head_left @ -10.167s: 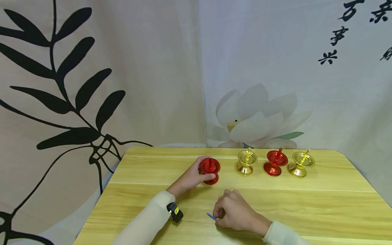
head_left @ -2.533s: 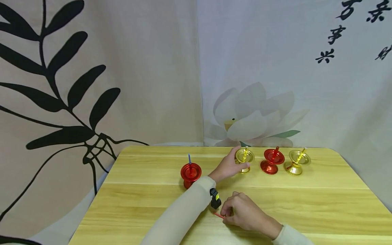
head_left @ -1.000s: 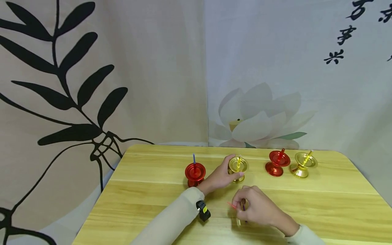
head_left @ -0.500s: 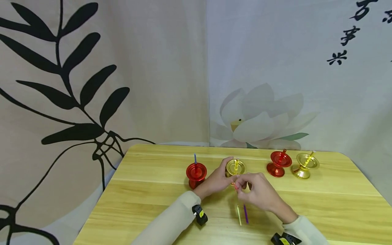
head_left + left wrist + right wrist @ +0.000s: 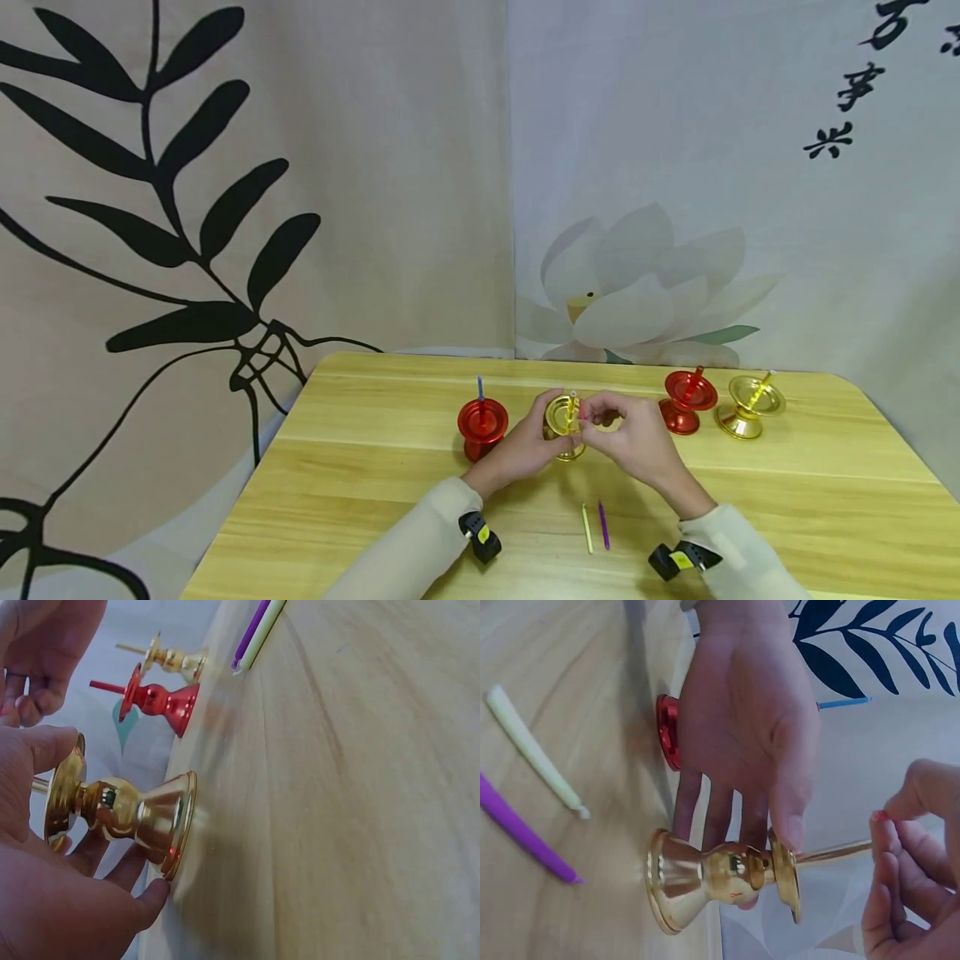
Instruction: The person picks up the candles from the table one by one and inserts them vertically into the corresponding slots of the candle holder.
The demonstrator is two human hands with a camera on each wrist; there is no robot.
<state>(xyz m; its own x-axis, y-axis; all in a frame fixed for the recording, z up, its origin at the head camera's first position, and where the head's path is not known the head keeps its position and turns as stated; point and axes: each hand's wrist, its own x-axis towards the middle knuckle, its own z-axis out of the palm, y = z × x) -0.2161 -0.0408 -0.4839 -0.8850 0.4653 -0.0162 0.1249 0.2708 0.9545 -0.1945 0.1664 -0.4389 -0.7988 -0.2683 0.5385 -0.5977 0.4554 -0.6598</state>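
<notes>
Nearest the person, the pale yellow-green candle (image 5: 587, 528) and the purple candle (image 5: 603, 525) lie side by side, just apart, on the wooden table (image 5: 360, 425). A second ago the right hand (image 5: 628, 437) covers them; now it has risen away and reached the gold holder (image 5: 555, 414), bringing the red candle (image 5: 582, 408) close to the tube at the middle of its dish. The left hand (image 5: 516, 450) has also drawn that holder nearer to its red neighbour. Both parts are thus together, yet the candle does not look seated; whether it touches the tube cannot be told.

The right hand's grip is small and tight: thumb and forefinger pinch the red candle, the other fingers folded in. The left hand curves round the gold holder, thumb against the dish, fingers behind the stem and low by the base, keeping it roughly upright. Whether the base bears fully on the wood is unclear.

Just to the left stands the red holder (image 5: 472, 451) with the blue candle (image 5: 480, 387) upright in it. Farther right, well apart, the second red holder (image 5: 680, 418) stands near another gold holder (image 5: 738, 425), each showing only its slanting tube.
</notes>
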